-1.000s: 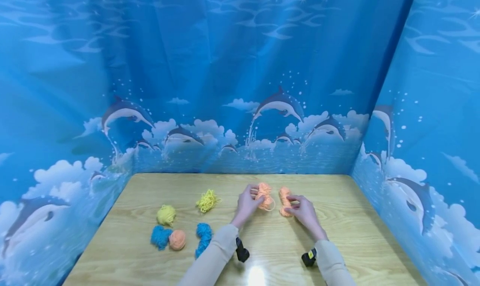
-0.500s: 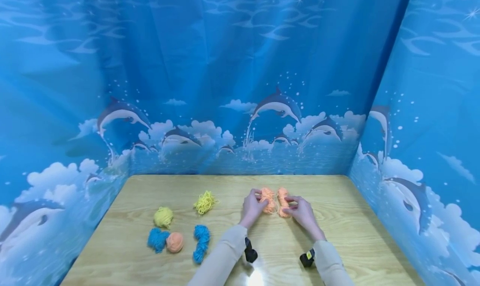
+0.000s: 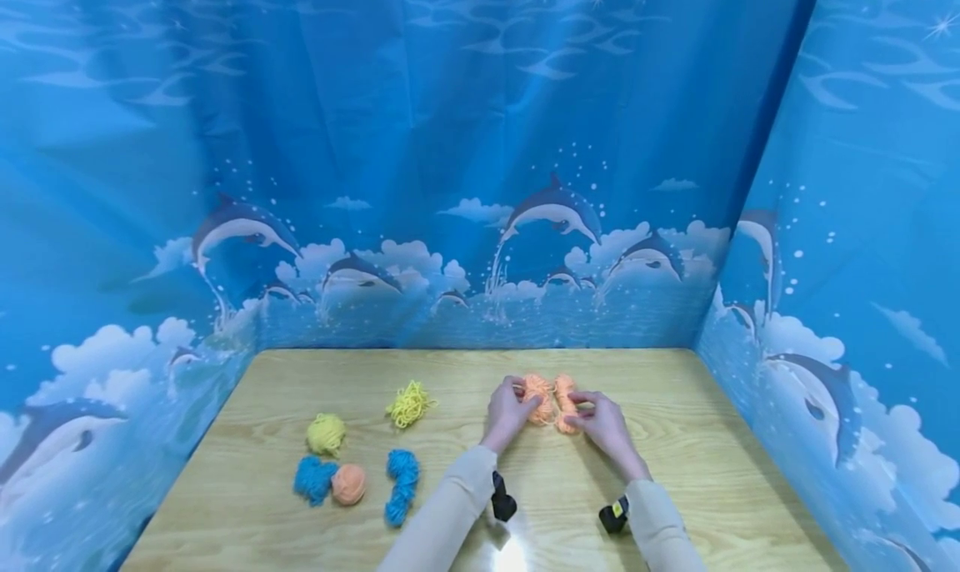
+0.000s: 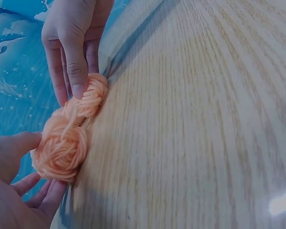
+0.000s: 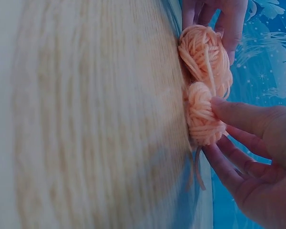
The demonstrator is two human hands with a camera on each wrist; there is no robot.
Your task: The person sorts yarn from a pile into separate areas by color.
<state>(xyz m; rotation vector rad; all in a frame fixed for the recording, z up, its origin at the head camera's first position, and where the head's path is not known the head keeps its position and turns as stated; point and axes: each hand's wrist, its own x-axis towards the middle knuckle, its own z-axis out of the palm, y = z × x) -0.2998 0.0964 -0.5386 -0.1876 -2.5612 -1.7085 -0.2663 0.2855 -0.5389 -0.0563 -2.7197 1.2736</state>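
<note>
Two peach yarn skeins lie side by side on the wooden table. My left hand [image 3: 508, 412] holds the left skein [image 3: 538, 399] between thumb and fingers. My right hand [image 3: 606, 426] pinches the narrower right skein [image 3: 564, 398]. Seen from the left wrist, the left skein [image 4: 62, 155] is a rounded bundle with a loose strand across it, close against the right skein [image 4: 93, 98]. In the right wrist view, the thumb presses the near side of the right skein [image 5: 205, 117], and a loose yarn tail [image 5: 199, 171] hangs below it.
Left on the table [image 3: 255, 522] lie a yellow yarn ball [image 3: 326, 434], a blue bundle [image 3: 313, 480] touching a peach ball [image 3: 348, 484], a blue skein [image 3: 402, 487] and a loose yellow tangle [image 3: 409, 403]. A dolphin-print curtain [image 3: 465, 180] borders the table.
My left hand has brought its skein rightward, narrowing the gap between the two peach skeins. The right skein has shifted slightly left. Over the last half second almost nothing moves.
</note>
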